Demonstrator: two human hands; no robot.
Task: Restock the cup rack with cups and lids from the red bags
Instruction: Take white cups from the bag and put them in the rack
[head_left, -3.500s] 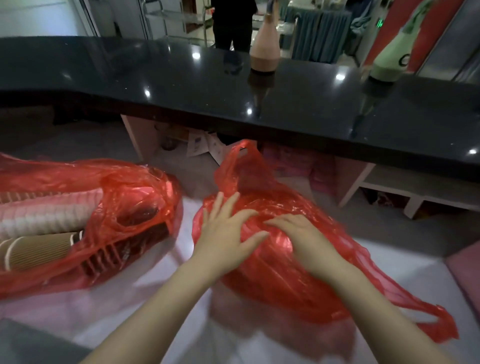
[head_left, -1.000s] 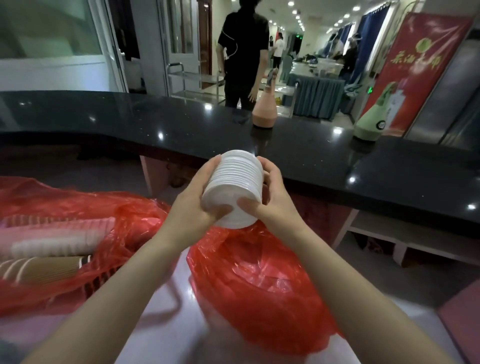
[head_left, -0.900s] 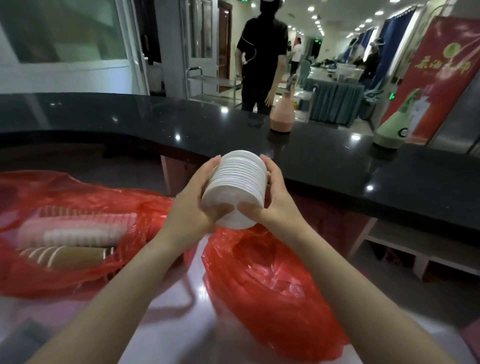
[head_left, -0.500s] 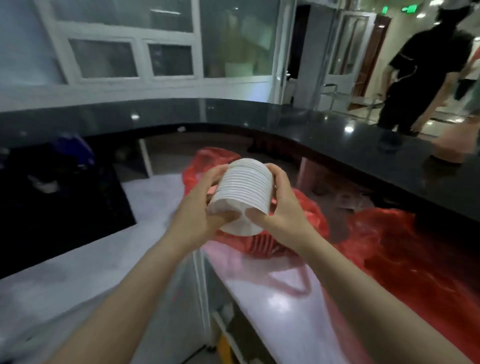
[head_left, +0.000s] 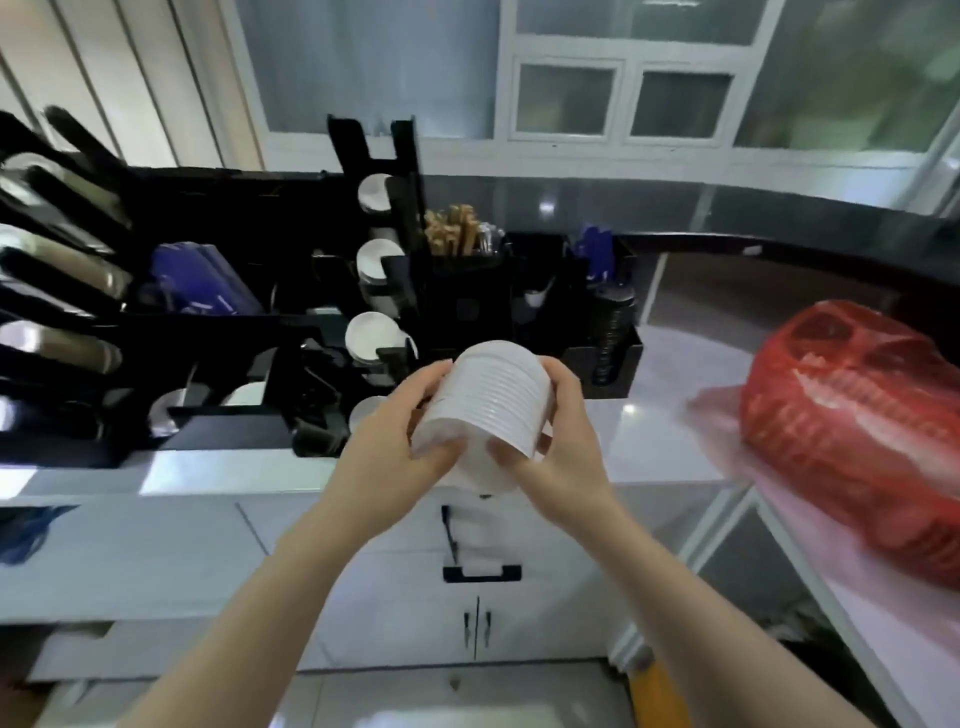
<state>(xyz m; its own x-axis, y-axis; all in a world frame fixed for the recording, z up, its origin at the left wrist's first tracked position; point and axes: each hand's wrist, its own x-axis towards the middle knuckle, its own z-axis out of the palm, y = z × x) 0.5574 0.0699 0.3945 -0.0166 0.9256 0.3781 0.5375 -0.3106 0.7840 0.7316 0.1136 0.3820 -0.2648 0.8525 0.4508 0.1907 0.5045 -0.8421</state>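
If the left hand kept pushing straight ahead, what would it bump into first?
Probably the black cup rack, near its white cups: the left hand, gripping the stack of lids, points up at it. Depth is hard to judge.

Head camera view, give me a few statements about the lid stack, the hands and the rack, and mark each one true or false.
1. Both hands hold the stack of white lids. True: the left hand and the right hand each have a grip on a side.
2. The stack rests on the white counter. False: it is held in the air in front of the counter.
3. A red bag lies to the right on the counter. True.
4. The black rack behind the stack is empty. False: white round items already sit in its slots.
5. The red bag is being held. False: neither hand touches it.
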